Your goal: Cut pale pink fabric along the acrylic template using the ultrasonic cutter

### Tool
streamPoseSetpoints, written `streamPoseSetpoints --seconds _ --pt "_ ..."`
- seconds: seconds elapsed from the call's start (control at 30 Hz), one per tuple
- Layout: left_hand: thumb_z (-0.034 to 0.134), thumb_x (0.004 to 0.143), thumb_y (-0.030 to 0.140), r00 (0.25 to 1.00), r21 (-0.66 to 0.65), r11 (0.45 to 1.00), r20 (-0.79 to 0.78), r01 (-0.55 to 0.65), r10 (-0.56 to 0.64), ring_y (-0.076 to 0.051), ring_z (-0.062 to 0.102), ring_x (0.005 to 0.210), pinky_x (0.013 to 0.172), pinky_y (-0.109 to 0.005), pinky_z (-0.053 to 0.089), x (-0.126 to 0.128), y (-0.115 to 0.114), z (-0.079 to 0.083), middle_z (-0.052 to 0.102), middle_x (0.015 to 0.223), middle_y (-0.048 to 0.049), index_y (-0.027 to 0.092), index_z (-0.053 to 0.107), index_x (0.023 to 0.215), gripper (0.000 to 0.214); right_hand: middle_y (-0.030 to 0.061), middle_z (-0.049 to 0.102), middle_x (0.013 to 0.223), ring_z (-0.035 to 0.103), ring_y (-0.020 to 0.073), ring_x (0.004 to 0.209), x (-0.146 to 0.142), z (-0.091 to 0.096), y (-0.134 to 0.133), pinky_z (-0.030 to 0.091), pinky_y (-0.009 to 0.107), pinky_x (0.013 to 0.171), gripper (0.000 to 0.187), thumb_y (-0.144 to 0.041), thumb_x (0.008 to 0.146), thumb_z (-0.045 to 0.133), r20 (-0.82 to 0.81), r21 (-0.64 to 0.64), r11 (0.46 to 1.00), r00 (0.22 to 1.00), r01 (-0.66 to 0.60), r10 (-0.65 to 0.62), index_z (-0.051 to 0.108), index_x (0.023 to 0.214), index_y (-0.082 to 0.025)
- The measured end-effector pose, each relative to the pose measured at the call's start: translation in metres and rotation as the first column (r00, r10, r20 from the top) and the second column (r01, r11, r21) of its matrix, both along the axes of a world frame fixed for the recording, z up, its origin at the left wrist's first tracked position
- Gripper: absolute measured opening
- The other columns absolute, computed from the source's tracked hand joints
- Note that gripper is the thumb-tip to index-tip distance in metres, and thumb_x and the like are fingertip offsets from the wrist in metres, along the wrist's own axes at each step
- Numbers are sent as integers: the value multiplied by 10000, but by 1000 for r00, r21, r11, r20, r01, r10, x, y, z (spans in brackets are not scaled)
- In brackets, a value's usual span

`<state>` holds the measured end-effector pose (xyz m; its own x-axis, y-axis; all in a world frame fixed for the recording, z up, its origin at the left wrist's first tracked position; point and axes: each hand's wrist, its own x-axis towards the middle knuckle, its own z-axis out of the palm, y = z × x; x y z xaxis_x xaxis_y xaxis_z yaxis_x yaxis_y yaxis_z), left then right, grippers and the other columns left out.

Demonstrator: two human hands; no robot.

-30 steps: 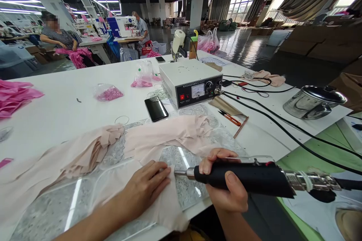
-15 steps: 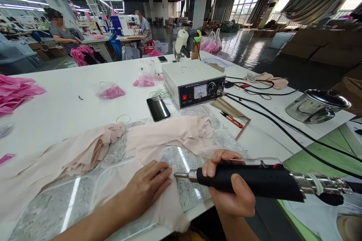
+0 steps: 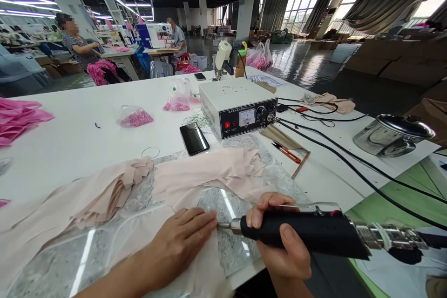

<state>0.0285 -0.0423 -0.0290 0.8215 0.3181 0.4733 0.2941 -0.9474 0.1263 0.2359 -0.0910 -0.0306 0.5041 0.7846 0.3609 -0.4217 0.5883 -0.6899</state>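
My right hand is wrapped round the black handle of a handheld ultrasonic welder, whose metal tip points left. That tip meets the fingertips of my left hand, and its very end is hidden there. My left hand lies flat with fingers stretched out, pressing a thin pale pink fabric piece onto a grey marbled board. Beyond my hands lies a layered stack of pale pink fabric strips. Another fanned stack of fabric is on the left.
A white control box with a dial stands behind, its black cables running right. Around it are a phone, orange-handled thread snips, a steel mug, and bags of pink bits. Two people work at the back left.
My left fingers have shifted slightly right, over the welder's tip. The welder and my right hand sit slightly lower and further left in view. A person at the back left has raised their arms.
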Motion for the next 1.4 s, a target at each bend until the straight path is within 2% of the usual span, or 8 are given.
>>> streamPoseSetpoints --seconds 0.2,0.47,0.63,1.0,1.2,1.4 --pt "403 1078 153 999 -1 1000 -31 11 -11 -202 694 1059 881 -320 610 -4 2 2 744 1160 -107 114 647 1237 294 2 578 804 598 113 530 0 4 -1 517 277 504 192 -390 842 629 1 -2 1000 1000 -16 16 676 938 -230" --pt "375 1080 128 999 -7 1000 -29 29 -29 -225 661 1128 914 -347 582 -12 2 -12 723 1180 -132 108 640 1260 320 0 581 832 634 116 561 1 6 -6 540 286 555 204 -406 858 645 31 -11 999 999 -33 33 667 970 -237" --pt "379 1070 114 998 -17 999 -56 40 -41 -232 646 1147 925 -360 579 -14 2 -14 711 1206 -134 115 631 1278 327 -1 577 835 637 117 571 1 5 -5 544 284 556 203 -407 867 638 42 -7 999 999 -33 34 657 977 -238" --pt "354 1064 92 993 22 998 -98 62 -60 -235 663 1098 884 -348 580 -9 3 2 723 1161 -147 66 644 1224 332 -3 573 840 630 122 580 2 6 -9 551 297 561 195 -408 873 612 85 -33 999 996 -28 31 651 986 -254" --pt "331 1076 101 994 15 998 -91 61 -59 -222 666 1092 890 -328 572 -9 3 1 726 1154 -137 71 645 1225 349 -5 572 831 626 120 575 1 9 -8 546 287 554 202 -423 873 618 92 -41 999 995 -21 25 649 979 -254" --pt "328 1060 84 987 4 997 -142 75 -74 -246 642 1168 938 -367 570 -12 3 -1 707 1225 -152 69 619 1298 376 -5 572 819 614 125 556 0 11 -10 554 295 531 189 -423 869 627 115 -53 999 993 -13 19 656 968 -265"
